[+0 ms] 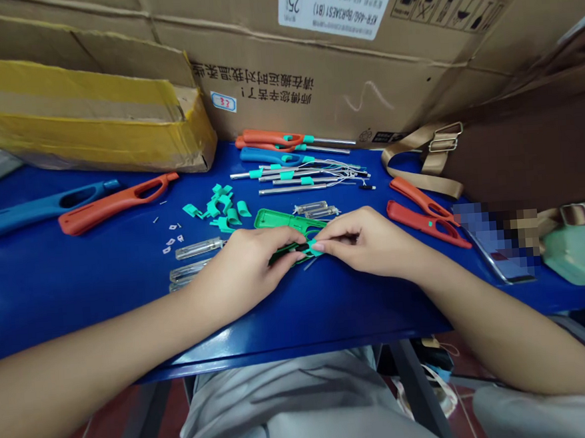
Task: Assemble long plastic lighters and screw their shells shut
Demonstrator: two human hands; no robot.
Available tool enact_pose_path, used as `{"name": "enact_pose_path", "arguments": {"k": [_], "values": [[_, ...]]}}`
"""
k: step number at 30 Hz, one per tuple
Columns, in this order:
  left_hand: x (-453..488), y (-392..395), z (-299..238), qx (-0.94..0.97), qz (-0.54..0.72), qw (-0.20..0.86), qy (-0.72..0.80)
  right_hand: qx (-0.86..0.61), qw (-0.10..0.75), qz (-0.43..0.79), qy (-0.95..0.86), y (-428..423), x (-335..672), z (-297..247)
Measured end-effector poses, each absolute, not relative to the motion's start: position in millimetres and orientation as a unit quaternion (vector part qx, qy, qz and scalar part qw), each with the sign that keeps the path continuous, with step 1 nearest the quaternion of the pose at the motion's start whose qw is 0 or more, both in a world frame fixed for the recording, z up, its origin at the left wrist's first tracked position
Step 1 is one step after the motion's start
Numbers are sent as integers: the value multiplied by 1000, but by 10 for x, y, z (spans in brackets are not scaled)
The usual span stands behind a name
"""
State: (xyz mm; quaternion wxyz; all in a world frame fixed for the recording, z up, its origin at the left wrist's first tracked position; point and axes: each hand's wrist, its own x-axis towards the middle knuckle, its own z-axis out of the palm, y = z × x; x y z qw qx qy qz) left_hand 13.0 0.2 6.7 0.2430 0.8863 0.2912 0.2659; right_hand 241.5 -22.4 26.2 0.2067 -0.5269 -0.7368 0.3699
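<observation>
My left hand (262, 258) is closed on the green lighter casing (281, 252), most of which its fingers hide. A teal trigger piece (315, 247) sits at that casing's right end, pinched between the thumb and fingers of my right hand (361, 237). Just behind my fingers lies another green casing half (277, 220). Clear lighter fuel tanks (316, 208) lie beyond the hands, and more clear tanks (194, 250) are beside my left wrist. Loose teal triggers (224, 204) are heaped to the left of the green half.
Metal lighter rods (290, 190) with wires lie behind the hands, near orange and blue lighters (273, 155). Orange casings (422, 216) and a phone (499, 244) are at right; larger casings (116, 203) at left. A cardboard box (362, 74) stands along the blue table's (103, 305) back.
</observation>
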Motion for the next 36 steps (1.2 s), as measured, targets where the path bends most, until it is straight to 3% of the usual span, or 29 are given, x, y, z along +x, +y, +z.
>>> {"name": "enact_pose_path", "arguments": {"k": [12, 20, 36], "values": [[131, 8, 59, 887, 274, 239, 284, -535, 218, 402, -710, -224, 2401, 219], [136, -26, 73, 854, 290, 304, 307, -522, 215, 383, -731, -220, 2415, 210], [130, -23, 102, 867, 288, 272, 303, -456, 222, 378, -775, -188, 2513, 347]]}}
